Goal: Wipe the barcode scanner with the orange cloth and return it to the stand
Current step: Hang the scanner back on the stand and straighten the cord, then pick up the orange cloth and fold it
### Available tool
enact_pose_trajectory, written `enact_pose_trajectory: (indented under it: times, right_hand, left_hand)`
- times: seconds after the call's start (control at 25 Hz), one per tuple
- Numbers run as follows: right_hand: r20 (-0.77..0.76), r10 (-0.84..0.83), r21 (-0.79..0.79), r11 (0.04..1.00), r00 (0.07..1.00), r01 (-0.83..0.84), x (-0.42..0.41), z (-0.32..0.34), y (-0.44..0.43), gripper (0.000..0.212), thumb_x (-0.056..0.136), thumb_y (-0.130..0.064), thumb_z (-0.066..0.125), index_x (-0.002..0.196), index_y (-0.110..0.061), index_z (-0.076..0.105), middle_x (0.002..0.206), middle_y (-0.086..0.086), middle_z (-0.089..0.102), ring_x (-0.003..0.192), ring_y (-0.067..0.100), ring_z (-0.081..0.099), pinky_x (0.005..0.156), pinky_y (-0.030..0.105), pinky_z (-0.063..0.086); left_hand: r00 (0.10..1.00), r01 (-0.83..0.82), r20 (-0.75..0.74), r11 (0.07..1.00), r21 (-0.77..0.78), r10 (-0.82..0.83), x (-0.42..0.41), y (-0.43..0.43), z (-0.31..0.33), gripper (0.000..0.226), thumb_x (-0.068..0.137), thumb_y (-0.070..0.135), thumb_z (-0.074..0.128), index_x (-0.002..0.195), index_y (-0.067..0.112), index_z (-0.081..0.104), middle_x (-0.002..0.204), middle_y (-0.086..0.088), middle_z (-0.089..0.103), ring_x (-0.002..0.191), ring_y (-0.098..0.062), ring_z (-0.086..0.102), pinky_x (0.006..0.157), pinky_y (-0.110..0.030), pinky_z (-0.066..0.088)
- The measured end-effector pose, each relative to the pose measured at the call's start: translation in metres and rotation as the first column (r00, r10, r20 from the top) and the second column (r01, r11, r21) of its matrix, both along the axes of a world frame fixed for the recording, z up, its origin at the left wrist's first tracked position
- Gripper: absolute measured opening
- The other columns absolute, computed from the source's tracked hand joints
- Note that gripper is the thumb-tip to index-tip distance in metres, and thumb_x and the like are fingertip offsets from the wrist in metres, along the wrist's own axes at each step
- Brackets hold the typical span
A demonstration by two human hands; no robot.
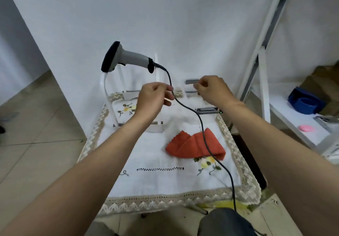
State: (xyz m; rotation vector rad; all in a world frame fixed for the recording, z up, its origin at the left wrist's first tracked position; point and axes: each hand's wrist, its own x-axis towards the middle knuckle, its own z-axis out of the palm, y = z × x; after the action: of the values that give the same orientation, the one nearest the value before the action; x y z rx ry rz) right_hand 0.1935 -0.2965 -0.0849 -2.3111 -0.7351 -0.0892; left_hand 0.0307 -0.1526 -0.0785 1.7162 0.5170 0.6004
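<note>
The grey and black barcode scanner (126, 57) rests on top of the white stand (108, 96) at the back of the table, its head to the left. Its dark cable (200, 124) runs from the handle down across the table. My left hand (156, 98) pinches the cable just below the scanner. My right hand (212, 89) hovers to the right with fingers curled; whether anything is in it I cannot make out. The orange cloth (194, 146) lies crumpled on the tablecloth under the cable, away from both hands.
A small table with a white embroidered lace tablecloth (165, 179) holds the stand's base. White metal shelving (262, 81) stands at right with a blue object (304, 102) and a pink one (306, 128). My knee (225, 223) is at the bottom.
</note>
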Motion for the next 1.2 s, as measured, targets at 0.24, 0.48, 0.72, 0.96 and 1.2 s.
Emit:
enact_pose_trajectory:
  times: [0.24,0.48,0.72,0.96,1.2]
  right_hand:
    - [-0.434,-0.086,-0.364,0.927,0.897,-0.088,0.002,-0.063,-0.056,0.018,0.096,-0.027,0.06,0.099,-0.014,0.072,0.09,0.007,0.077,0.063,0.026,0.069,0.059,0.039,0.061]
    - [-0.52,-0.134,-0.466,0.873,0.843,-0.148,-0.001,-0.096,-0.069,0.018,0.093,-0.028,0.064,0.1,-0.013,0.072,0.083,0.004,0.077,0.065,0.023,0.07,0.052,0.028,0.058]
    - [-0.413,-0.144,-0.4,0.916,0.899,-0.037,0.005,-0.092,-0.062,0.022,0.093,-0.028,0.062,0.091,-0.01,0.074,0.075,0.006,0.077,0.053,0.021,0.062,0.051,0.022,0.048]
    - [-0.141,-0.183,-0.191,0.969,0.973,0.154,-0.006,-0.04,-0.035,0.027,0.087,-0.035,0.058,0.074,-0.018,0.074,0.055,-0.009,0.072,0.075,0.013,0.07,0.078,0.03,0.057]
    - [-0.347,0.125,-0.052,0.987,0.929,-0.153,-0.041,0.01,-0.007,0.03,0.093,-0.04,0.063,0.088,-0.014,0.076,0.062,0.002,0.075,0.049,0.017,0.059,0.043,0.016,0.044]
  left_hand:
    - [0.85,0.243,-0.496,0.968,0.07,-0.178,0.025,-0.031,-0.092,0.016,0.089,0.019,0.062,0.09,0.01,0.076,0.082,-0.005,0.075,0.063,-0.021,0.062,0.047,-0.018,0.037]
    - [0.74,0.323,-0.641,0.943,0.074,-0.203,0.038,-0.053,-0.133,0.019,0.086,0.03,0.068,0.072,0.017,0.065,0.064,0.002,0.06,0.07,-0.027,0.063,0.061,-0.027,0.042]
    - [0.651,0.3,-0.742,0.952,0.059,-0.159,0.04,-0.05,-0.127,0.019,0.08,0.027,0.067,0.089,0.01,0.067,0.086,-0.016,0.072,0.077,-0.03,0.069,0.058,-0.026,0.041]
    - [0.608,0.292,-0.772,0.956,0.001,-0.185,0.026,-0.019,-0.042,0.015,0.089,0.019,0.063,0.079,0.011,0.054,0.074,-0.006,0.054,0.051,-0.021,0.054,0.034,-0.012,0.033]
    - [0.65,0.315,-0.752,0.94,0.134,-0.111,0.008,0.001,0.029,0.013,0.086,0.021,0.062,0.093,0.01,0.062,0.087,-0.007,0.064,0.068,-0.027,0.068,0.06,-0.028,0.05]
